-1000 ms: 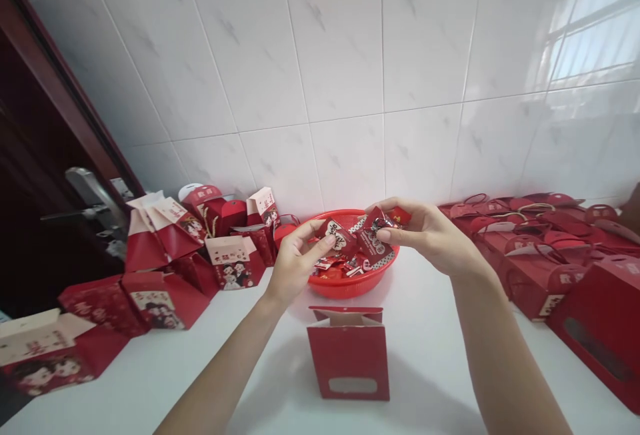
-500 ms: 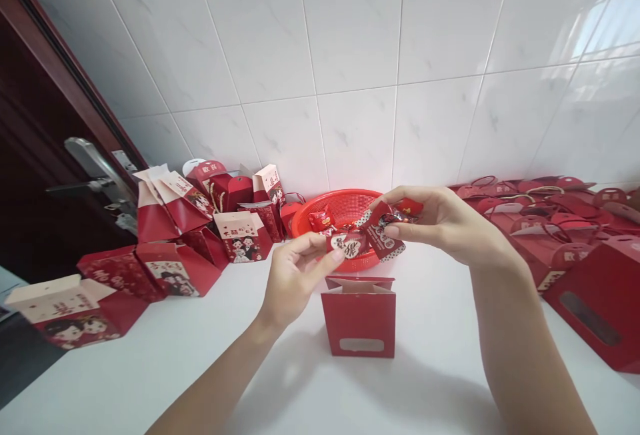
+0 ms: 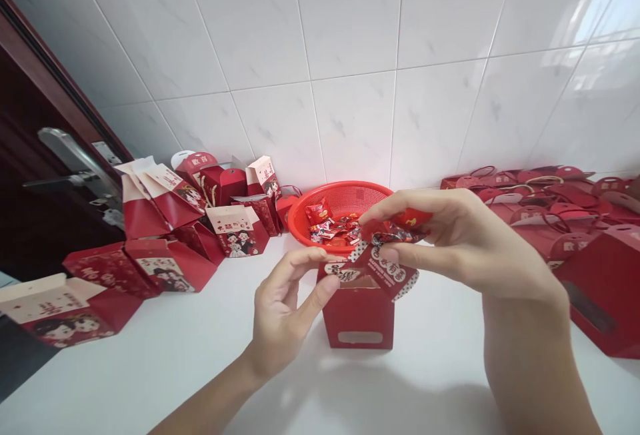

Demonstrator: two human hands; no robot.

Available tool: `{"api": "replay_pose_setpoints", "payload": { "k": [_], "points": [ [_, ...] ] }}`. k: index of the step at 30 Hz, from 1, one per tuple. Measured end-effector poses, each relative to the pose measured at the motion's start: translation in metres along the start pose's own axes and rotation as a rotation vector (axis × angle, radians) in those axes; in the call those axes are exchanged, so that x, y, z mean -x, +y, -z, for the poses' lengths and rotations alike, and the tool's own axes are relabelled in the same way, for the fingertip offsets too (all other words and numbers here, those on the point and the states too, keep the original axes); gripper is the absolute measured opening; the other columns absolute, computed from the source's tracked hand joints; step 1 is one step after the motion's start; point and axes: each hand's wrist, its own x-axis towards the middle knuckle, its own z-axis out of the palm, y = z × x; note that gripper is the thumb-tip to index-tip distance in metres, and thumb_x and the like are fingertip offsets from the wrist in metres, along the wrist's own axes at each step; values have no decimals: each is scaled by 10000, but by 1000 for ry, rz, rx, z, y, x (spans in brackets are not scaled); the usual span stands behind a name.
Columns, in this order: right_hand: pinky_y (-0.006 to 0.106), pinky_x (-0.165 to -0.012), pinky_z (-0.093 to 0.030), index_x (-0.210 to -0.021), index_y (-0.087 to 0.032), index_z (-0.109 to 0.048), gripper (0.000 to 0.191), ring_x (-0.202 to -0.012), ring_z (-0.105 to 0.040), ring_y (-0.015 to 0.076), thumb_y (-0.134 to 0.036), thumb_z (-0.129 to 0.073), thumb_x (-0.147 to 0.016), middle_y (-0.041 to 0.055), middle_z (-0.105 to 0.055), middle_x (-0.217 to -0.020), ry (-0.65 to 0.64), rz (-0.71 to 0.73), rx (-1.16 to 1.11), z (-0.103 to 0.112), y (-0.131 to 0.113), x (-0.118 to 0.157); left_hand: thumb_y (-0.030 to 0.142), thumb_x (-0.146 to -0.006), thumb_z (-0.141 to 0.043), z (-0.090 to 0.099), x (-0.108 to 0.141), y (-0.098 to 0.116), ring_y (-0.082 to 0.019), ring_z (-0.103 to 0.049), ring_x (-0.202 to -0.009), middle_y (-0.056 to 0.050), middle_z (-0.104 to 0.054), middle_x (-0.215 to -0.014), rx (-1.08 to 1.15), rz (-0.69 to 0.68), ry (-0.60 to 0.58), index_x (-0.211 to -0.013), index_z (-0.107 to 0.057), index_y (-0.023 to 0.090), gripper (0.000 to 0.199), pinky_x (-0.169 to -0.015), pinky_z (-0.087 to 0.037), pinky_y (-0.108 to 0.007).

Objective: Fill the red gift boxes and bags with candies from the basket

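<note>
Head view. Change: both hands and their contents have moved from in front of the red basket (image 3: 295, 215) toward the red box (image 3: 357, 318), and more of the basket's wrapped sweets (image 3: 345, 228) now shows. Fingers of the left hand (image 3: 283, 318): pinching the pale-labelled packet (image 3: 343, 270) between thumb and forefinger. Fingers of the right hand (image 3: 465, 242): grasping the lettered packet (image 3: 393, 272) together with other small wrapped pieces (image 3: 407, 225). In view, the held packets overlap the top of the box; their exact height above it cannot be told. Judgement: the items are now better aligned with the box than with the basket, although the opening is partly masked.

Edges and room: the box stands upright on the white table (image 3: 175, 355), its windowed face toward the wearer and its top apparently open. The basket stands just behind it and limits movement toward the tiled wall (image 3: 350, 122). White surface shows between the box and the printed boxes (image 3: 167, 275) on the left; the large red box (image 3: 613, 268) and the handled boxes (image 3: 530, 238) bound the right side.
</note>
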Motion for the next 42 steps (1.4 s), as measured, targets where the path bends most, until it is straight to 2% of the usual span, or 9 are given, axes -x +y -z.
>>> {"api": "replay_pose_setpoints", "payload": {
  "k": [5,12,16,23,29,34,37,39,42],
  "points": [
    [310,-691,-595,-1002,-221,-759,216,-865,-709,218,-174,-716,-795,56,-749,-991,-2,12,58,-2,8,-8,180,-864,-718,-8,-3,-12,-147,-720,-787,-10,-763,-881,-94,-67,-45,-991,-710,221,133,-732,-607,-231],
    [319,-694,-593,-1026,-235,-757,245,-862,-706,219,-173,-704,-794,52,-745,-1036,-29,28,100,8,7,-6,58,-833,-687,9,-2,-15,-182,-741,-776,-14,-789,-912,-322,-515,-56,-1074,-701,239,301,-921,-590,-432],
    [285,-566,-542,-1057,-225,-750,265,-698,-677,182,-180,-677,-806,33,-738,-859,-106,-8,176,16,10,-5,16,-822,-682,13,-3,-20,-194,-756,-842,-20,-795,-970,-388,-599,-41,-1088,-686,236,346,-955,-573,-449],
    [257,-420,-367,-979,-251,-728,241,-418,-507,129,-139,-570,-837,-49,-575,-496,-98,-51,383,16,30,-12,88,-866,-662,1,-10,-23,-191,-741,-822,-11,-791,-920,-394,-532,-9,-1023,-694,239,221,-934,-577,-447],
    [254,-436,-367,-978,-240,-704,249,-409,-520,125,-119,-550,-824,-60,-575,-485,-134,-66,447,14,31,-13,157,-887,-650,-4,-13,-26,-187,-704,-848,-35,-756,-914,-378,-330,-95,-996,-703,226,139,-827,-594,-351],
    [267,-477,-424,-1001,-235,-718,234,-502,-564,134,-149,-571,-841,-18,-666,-645,-78,-31,347,14,27,-13,180,-920,-622,-4,-13,-30,-199,-698,-1002,-72,-733,-1069,-333,-182,-115,-1165,-648,220,250,-897,-587,-344],
    [285,-567,-503,-1046,-233,-720,249,-651,-648,163,-162,-591,-845,20,-733,-843,-37,3,312,15,27,-12,170,-918,-606,-4,-16,-30,-210,-683,-1041,-84,-700,-1124,-313,-204,-146,-967,-708,221,125,-892,-588,-343],
    [302,-667,-549,-1070,-237,-721,264,-780,-687,186,-163,-606,-844,34,-748,-954,-26,50,296,14,26,-13,153,-911,-591,-4,-18,-29,-213,-682,-1046,-84,-689,-1143,-319,-200,-181,-856,-735,225,171,-878,-591,-337],
    [317,-745,-566,-1081,-236,-719,279,-877,-696,201,-150,-615,-837,40,-746,-1030,-21,88,277,9,24,-15,156,-900,-583,-4,-21,-29,-227,-669,-1099,-84,-690,-1172,-319,-110,-234,-940,-771,246,212,-875,-591,-333]
  ]
}}
